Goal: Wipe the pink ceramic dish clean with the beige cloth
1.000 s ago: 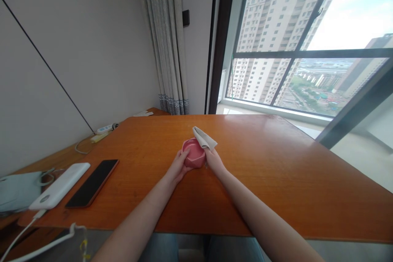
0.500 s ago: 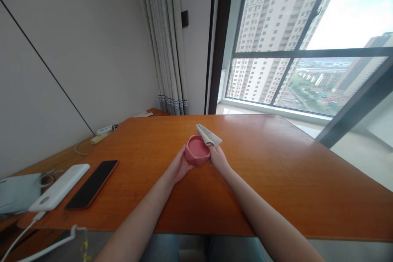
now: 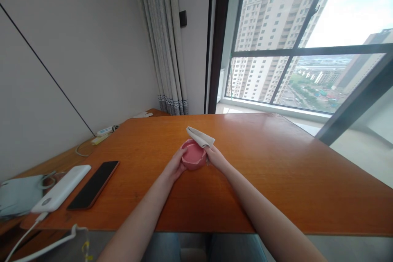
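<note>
A pink faceted bowl (image 3: 193, 155), shallow and ashtray-like, is held over the middle of the wooden table (image 3: 260, 180). My left hand (image 3: 176, 165) grips its left side, thumb at the rim and fingers beneath. On the right, my right hand (image 3: 215, 157) is closed on a folded off-white cloth (image 3: 201, 136) that lies across the bowl's far right rim. The right fingertips are partly hidden behind the bowl and cloth.
To the left lie a black phone (image 3: 93, 185) and a white power bank (image 3: 61, 188) with a cable (image 3: 29, 229) plugged in. A grey pouch (image 3: 20, 195) sits beyond them. A power strip (image 3: 105, 131) rests by the wall; a window (image 3: 294, 77) is at the right.
Both hands, with the bowl and cloth, have shifted slightly left and a little nearer. The cloth lies flatter across the rim, and the left thumb reaches further over the bowl's edge.
</note>
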A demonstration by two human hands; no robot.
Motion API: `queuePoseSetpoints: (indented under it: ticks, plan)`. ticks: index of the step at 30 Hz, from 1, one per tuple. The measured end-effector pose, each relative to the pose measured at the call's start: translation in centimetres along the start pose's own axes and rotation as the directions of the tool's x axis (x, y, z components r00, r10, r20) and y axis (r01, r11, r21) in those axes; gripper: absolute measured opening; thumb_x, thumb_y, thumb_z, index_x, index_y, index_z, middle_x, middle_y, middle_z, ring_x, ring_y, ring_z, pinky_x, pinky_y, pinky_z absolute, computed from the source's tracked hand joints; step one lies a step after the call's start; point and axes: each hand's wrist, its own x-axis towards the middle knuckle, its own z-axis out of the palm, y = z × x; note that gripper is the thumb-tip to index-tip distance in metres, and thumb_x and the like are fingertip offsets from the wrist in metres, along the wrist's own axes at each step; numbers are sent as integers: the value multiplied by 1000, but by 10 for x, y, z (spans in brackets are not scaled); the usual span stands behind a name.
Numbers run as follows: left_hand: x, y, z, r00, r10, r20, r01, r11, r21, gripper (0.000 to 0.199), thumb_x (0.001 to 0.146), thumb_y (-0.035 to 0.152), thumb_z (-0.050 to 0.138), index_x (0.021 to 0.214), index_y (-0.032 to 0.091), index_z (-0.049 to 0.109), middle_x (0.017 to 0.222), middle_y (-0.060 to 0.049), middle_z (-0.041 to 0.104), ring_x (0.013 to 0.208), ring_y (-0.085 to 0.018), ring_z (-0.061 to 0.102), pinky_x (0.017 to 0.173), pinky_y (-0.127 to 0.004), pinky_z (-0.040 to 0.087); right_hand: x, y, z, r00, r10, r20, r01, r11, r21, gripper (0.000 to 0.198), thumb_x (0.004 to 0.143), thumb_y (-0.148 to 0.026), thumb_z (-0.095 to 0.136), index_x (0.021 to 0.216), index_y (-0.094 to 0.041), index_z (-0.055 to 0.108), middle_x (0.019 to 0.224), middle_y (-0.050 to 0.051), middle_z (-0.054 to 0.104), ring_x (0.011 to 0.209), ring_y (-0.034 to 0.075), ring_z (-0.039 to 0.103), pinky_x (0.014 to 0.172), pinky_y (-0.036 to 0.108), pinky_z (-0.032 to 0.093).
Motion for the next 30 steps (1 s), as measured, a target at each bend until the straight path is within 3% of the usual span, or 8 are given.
queuePoseSetpoints:
  ticks: [7, 11, 14, 18, 21, 24, 27, 30]
  plan:
    - [10, 0, -7, 975, 178, -134, -196, 972, -133, 43, 80, 32, 62, 120, 20, 51, 113, -9, 64, 101, -21, 62, 84, -34, 53, -7, 21, 30, 999, -31, -32, 31, 1000, 2, 40, 78, -37, 56, 116, -23, 58, 95, 4, 70, 102, 22, 61, 90, 35, 49]
    - [9, -9, -3, 960, 260, -104, -273, 950, -151, 37, 77, 32, 67, 110, 22, 51, 115, -6, 62, 102, -18, 61, 89, -34, 50, -10, 26, 40, 988, -85, -127, 83, 996, -22, 43, 81, -38, 51, 121, -22, 54, 115, 5, 63, 121, 20, 48, 107, 36, 33]
    - [4, -12, 3, 969, 246, -6, -245, 962, -124, 35, 75, 33, 69, 104, 23, 51, 117, -4, 61, 104, -16, 59, 92, -34, 48, -8, 21, 32, 976, -97, -193, 92, 995, -35, 46, 81, -37, 49, 124, -22, 52, 123, 4, 60, 130, 20, 38, 113, 38, 22]
    - [-2, -7, 8, 991, 103, 89, -99, 993, -58, 38, 81, 44, 60, 113, 24, 53, 121, -7, 59, 103, -18, 60, 87, -33, 50, -1, 7, 13, 969, -77, -237, 75, 997, -18, 47, 81, -40, 47, 123, -21, 54, 116, 4, 64, 121, 24, 48, 104, 38, 37]
    - [-6, -2, 7, 988, -30, 153, 31, 1000, 1, 47, 83, 51, 54, 121, 23, 54, 121, -10, 60, 104, -23, 60, 83, -35, 52, 1, -3, 3, 979, -131, -158, 126, 991, -45, 44, 82, -38, 46, 121, -21, 58, 112, 3, 67, 118, 25, 52, 103, 39, 39]
    - [-8, -1, 5, 989, -101, 105, 93, 992, 83, 51, 79, 46, 61, 123, 22, 54, 121, -12, 60, 104, -25, 61, 80, -39, 53, -2, -11, 2, 965, -260, 26, 262, 961, -93, 41, 82, -33, 49, 120, -23, 60, 119, 2, 64, 123, 23, 48, 109, 38, 30]
    - [-7, 0, 1, 999, -54, 6, 52, 980, 190, 48, 77, 43, 63, 120, 22, 57, 116, -12, 63, 100, -25, 62, 74, -36, 54, -6, -16, 3, 941, -310, 138, 327, 937, -123, 38, 82, -29, 49, 119, -25, 61, 124, 2, 60, 123, 21, 48, 111, 36, 27]
    - [-3, 3, -5, 999, -3, -42, 16, 947, 321, 44, 78, 48, 60, 110, 19, 64, 104, -11, 67, 93, -25, 63, 70, -32, 53, -6, -15, 1, 951, -280, 131, 298, 943, -148, 37, 82, -29, 49, 116, -24, 63, 121, 3, 62, 121, 22, 50, 109, 39, 29]
